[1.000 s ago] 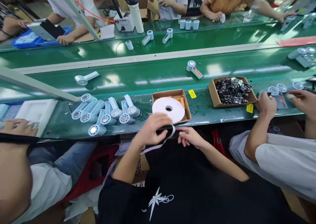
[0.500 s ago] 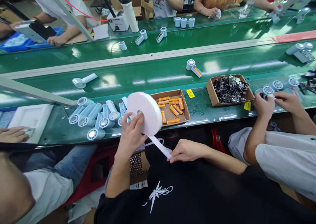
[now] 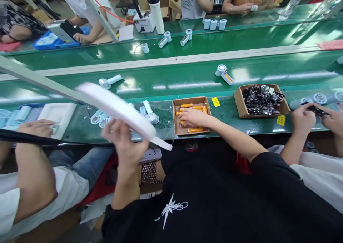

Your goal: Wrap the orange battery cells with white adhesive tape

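Note:
My left hand (image 3: 124, 141) holds a large white tape roll (image 3: 115, 109), tilted and smeared by motion, with a short strip of tape hanging from its lower right edge. My right hand (image 3: 194, 118) reaches into a shallow cardboard box (image 3: 175, 127) of orange cylindrical cells (image 3: 195, 130). Its fingers are bent down among the cells, and their tips are hidden, so I cannot tell whether one is gripped. Behind and beside the roll lie several light blue fan bodies (image 3: 152, 118), partly covered by it.
Right of the cells stands a cardboard box (image 3: 241, 109) of black circuit parts. A fan with an orange cell (image 3: 227, 78) lies on the green conveyor (image 3: 187, 87). Co-workers' hands (image 3: 304, 119) are at the right, left and across. A metal bar (image 3: 40, 79) slants at left.
My right hand has let go of the tape strip and moved up into the box of orange cells. My left hand has moved left and tilted the roll. The whole view has shifted.

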A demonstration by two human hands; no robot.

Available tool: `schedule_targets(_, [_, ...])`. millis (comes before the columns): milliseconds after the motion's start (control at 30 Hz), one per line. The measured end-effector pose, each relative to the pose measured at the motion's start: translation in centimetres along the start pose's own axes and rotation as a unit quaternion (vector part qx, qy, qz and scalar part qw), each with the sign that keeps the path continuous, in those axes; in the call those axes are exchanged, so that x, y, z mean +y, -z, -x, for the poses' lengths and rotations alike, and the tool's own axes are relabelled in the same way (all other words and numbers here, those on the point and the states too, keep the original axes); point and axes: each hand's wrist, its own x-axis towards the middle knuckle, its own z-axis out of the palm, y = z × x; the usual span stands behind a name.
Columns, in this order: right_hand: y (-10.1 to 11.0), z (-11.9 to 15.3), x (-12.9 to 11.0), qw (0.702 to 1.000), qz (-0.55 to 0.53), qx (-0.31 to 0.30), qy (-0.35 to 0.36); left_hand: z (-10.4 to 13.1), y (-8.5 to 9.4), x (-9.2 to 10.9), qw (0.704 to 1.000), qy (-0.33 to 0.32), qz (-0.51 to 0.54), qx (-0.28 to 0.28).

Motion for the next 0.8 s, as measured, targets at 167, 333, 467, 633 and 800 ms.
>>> schedule_targets(167, [3.0, 3.3, -3.1, 0.909, -0.346, 0.194, -0.126, 3.4, -4.4, 3.2, 0.992, -0.074, -0.038, -0.095])
schedule_targets(333, [5.9, 5.2, -6.0, 0.914, -0.324, 0.187, -0.156, 4.8, -5.3, 3.7, 0.980, -0.102, -0.055, -0.162])
schedule_targets(467, [7.3, 5.1, -5.7, 0.950, -0.227, 0.144, -0.161, 4.1, -4.8, 3.7, 0.972, -0.137, -0.080, -0.171])
schedule_targets(633, [8.7, 4.9, -4.7, 0.979, -0.134, 0.047, -0.150, 2.3, -3.8, 3.7, 0.958, -0.200, -0.078, -0.192])
schedule_targets(800, [6.0, 4.9, -5.3, 0.892, -0.399, 0.131, -0.168, 1.0, -3.5, 4.3, 0.960, -0.193, -0.097, -0.177])
